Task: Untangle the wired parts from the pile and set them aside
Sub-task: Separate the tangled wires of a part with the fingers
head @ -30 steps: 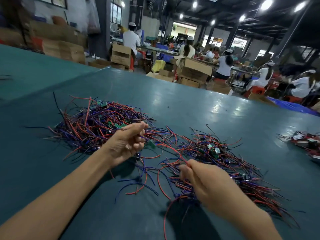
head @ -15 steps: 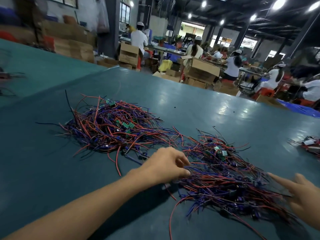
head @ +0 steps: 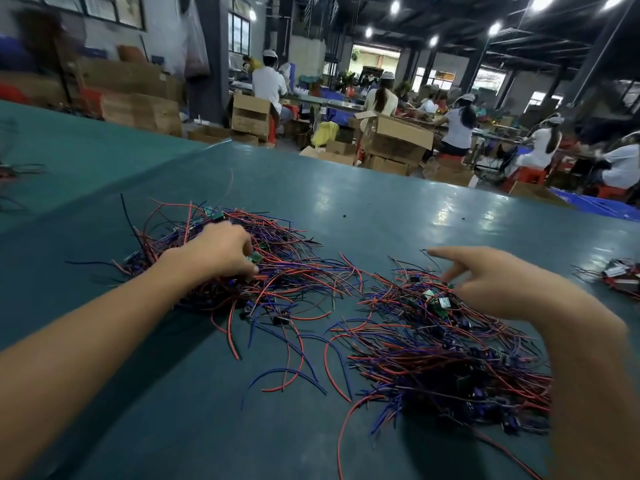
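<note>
now that 1 part seems set aside, near heap of red and blue wired parts (head: 450, 362): lies nearest, at right.
right hand (head: 512, 289): swung inward over it, fingers spread, empty.
left hand (head: 221, 254): back on the far tangled red and blue wire pile (head: 294, 270), fingers curled round its strands.

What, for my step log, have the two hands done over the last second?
The left hand swung left onto the left pile, where its fingers curl into the wires. The right hand let go of the red wire it pinched and hovers open over the right pile. Both piles stayed on the table.
</note>
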